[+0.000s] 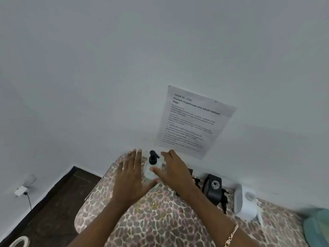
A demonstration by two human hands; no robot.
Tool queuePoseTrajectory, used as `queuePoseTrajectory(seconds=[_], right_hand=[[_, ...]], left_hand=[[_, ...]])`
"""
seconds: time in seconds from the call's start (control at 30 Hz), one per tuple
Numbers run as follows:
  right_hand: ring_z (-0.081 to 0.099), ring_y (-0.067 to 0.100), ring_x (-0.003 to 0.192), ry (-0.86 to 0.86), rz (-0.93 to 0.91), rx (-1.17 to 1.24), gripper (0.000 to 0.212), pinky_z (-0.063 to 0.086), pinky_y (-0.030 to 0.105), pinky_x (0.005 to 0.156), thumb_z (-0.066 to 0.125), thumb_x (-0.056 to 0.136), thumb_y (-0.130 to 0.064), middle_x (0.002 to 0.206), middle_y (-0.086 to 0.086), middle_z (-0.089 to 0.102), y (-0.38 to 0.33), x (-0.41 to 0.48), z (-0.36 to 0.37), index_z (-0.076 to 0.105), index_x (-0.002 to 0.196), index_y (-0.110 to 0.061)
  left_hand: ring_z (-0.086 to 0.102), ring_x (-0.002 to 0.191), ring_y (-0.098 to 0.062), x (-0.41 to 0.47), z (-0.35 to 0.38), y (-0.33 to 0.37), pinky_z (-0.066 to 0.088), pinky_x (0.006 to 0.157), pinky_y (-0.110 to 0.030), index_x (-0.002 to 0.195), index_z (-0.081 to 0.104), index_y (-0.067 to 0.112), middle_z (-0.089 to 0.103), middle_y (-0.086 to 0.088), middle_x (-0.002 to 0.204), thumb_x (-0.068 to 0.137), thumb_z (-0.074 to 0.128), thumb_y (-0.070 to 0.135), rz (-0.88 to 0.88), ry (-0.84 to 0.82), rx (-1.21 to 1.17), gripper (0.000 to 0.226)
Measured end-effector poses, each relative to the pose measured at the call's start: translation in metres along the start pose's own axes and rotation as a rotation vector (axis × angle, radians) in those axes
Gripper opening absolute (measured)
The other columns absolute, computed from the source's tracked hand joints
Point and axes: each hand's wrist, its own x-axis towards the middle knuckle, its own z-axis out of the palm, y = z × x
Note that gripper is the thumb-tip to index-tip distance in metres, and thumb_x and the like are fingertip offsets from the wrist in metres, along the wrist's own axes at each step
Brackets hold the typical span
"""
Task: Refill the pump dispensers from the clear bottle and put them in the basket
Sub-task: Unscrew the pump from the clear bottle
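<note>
White wall [106, 68] fills most of the view, meeting a dark floor [58, 198] at the lower left. Low on the wall at the far left, a white charger [21, 190] sits in a socket with a thin dark cable [29, 201] hanging from it. A roll of pale tape [19, 241] shows partly at the bottom left corner.

Right of the floor, the tabletop [160, 220] is covered with a leopard-print cloth and stands against the wall.

The left hand [130, 177] reaches forward over the cloth, its fingers [136, 157] straight, slightly spread and released, holding nothing. Its thumb points right towards the foot of the pump dispenser [148, 173].

That dispenser stands upright near the tabletop's far edge, close to the wall and between the two hands. It has a clear body and a black pump head [152, 156] whose spout points right.

The right hand [173, 171] is just beside the dispenser on the other side. Its fingers [166, 154] are extended and loose, not curled round anything, and its thumb lies across the front of the clear body. Whether either thumb actually touches the dispenser cannot be told. A gold chain bracelet [231, 236] is on the right wrist.

Above the right hand, a printed sheet [194, 122] is stuck to the wall at a tilt. Further right along the wall stand a black device [213, 188] with straps, then a white device [246, 202], and a teal object [318, 227] at the frame's edge.
</note>
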Motion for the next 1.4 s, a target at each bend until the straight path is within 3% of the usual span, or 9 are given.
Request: queuePoseTrajectory(seconds=[0.17, 0.27, 0.37, 0.57, 0.7, 0.9, 1.07, 1.27, 1.4], right_hand=[[0.062, 0.011, 0.107, 0.016, 0.026, 0.113, 0.07, 0.049, 0.026, 0.09, 0.072, 0.087, -0.061, 0.125, -0.003, 0.058, 0.004, 0.019, 0.016, 0.055, 0.141, -0.019], [0.053, 0.004, 0.08, -0.009, 0.047, 0.174, 0.053, 0.039, 0.02, 0.07, 0.077, 0.08, -0.063, 0.097, -0.009, 0.059, 0.005, 0.031, 0.024, 0.065, 0.112, -0.023], [0.052, 0.005, 0.067, -0.01, 0.031, 0.193, 0.041, 0.037, 0.023, 0.063, 0.081, 0.077, -0.06, 0.078, -0.009, 0.057, 0.012, 0.04, 0.034, 0.056, 0.084, -0.028], [0.041, 0.011, 0.057, 0.05, -0.08, 0.199, 0.052, 0.034, 0.028, 0.055, 0.084, 0.078, -0.054, 0.066, -0.004, 0.048, 0.025, 0.054, 0.039, 0.048, 0.07, -0.017], [0.042, 0.011, 0.056, 0.043, -0.113, 0.152, 0.051, 0.032, 0.027, 0.054, 0.083, 0.079, -0.05, 0.065, -0.004, 0.047, 0.025, 0.054, 0.037, 0.045, 0.067, -0.019], [0.042, 0.009, 0.053, 0.12, -0.17, 0.154, 0.047, 0.031, 0.024, 0.052, 0.083, 0.08, -0.045, 0.06, -0.006, 0.047, 0.021, 0.033, 0.034, 0.047, 0.064, -0.019], [0.041, 0.007, 0.052, 0.223, -0.201, 0.174, 0.046, 0.031, 0.019, 0.051, 0.084, 0.079, -0.043, 0.058, -0.01, 0.047, 0.014, -0.01, 0.023, 0.047, 0.062, -0.022], [0.059, 0.016, 0.063, 0.336, -0.195, 0.193, 0.043, 0.052, 0.038, 0.063, 0.084, 0.076, -0.05, 0.07, 0.001, 0.066, 0.015, -0.076, 0.003, 0.071, 0.083, -0.009], [0.053, 0.009, 0.058, 0.41, -0.145, 0.147, 0.043, 0.042, 0.027, 0.056, 0.084, 0.076, -0.052, 0.066, -0.003, 0.061, 0.026, -0.122, -0.006, 0.066, 0.073, -0.013]], left_hand=[[0.049, 0.146, -0.033, -0.003, 0.037, -0.005, 0.049, 0.111, -0.052, 0.165, 0.019, 0.01, 0.043, -0.015, 0.163, 0.083, 0.044, 0.094, -0.102, 0.022, -0.138, 0.121], [0.058, 0.138, -0.03, -0.003, 0.056, -0.003, 0.06, 0.098, -0.047, 0.166, 0.017, 0.018, 0.047, -0.011, 0.16, 0.08, 0.057, 0.09, -0.146, 0.052, -0.279, 0.12], [0.064, 0.13, -0.027, -0.001, 0.076, 0.0, 0.059, 0.095, -0.04, 0.163, 0.026, 0.021, 0.057, -0.007, 0.153, 0.076, 0.075, 0.076, -0.234, 0.084, -0.4, 0.114], [0.071, 0.094, -0.019, 0.009, 0.099, 0.009, 0.049, 0.071, -0.021, 0.141, 0.05, 0.02, 0.063, 0.011, 0.104, 0.08, 0.083, 0.058, -0.324, 0.204, -0.485, 0.079], [0.071, 0.094, -0.025, 0.008, 0.106, 0.008, 0.053, 0.076, -0.032, 0.141, 0.054, 0.015, 0.072, -0.004, 0.109, 0.08, 0.081, 0.058, -0.325, 0.247, -0.474, 0.079], [0.064, 0.082, -0.016, -0.004, 0.1, 0.013, 0.046, 0.071, -0.027, 0.135, 0.06, 0.015, 0.063, 0.01, 0.094, 0.078, 0.085, 0.054, -0.22, 0.373, -0.516, 0.073], [0.07, 0.095, -0.021, -0.031, 0.082, 0.028, 0.058, 0.084, -0.043, 0.138, 0.057, 0.024, 0.073, 0.002, 0.107, 0.078, 0.079, 0.065, -0.193, 0.378, -0.565, 0.076], [0.067, 0.096, -0.015, -0.072, 0.063, 0.064, 0.056, 0.082, -0.037, 0.128, 0.061, 0.03, 0.07, 0.01, 0.104, 0.077, 0.082, 0.066, -0.111, 0.364, -0.638, 0.067], [0.067, 0.089, -0.008, -0.1, 0.063, 0.092, 0.052, 0.071, -0.028, 0.121, 0.064, 0.029, 0.07, 0.013, 0.095, 0.077, 0.085, 0.06, -0.047, 0.305, -0.736, 0.058]])
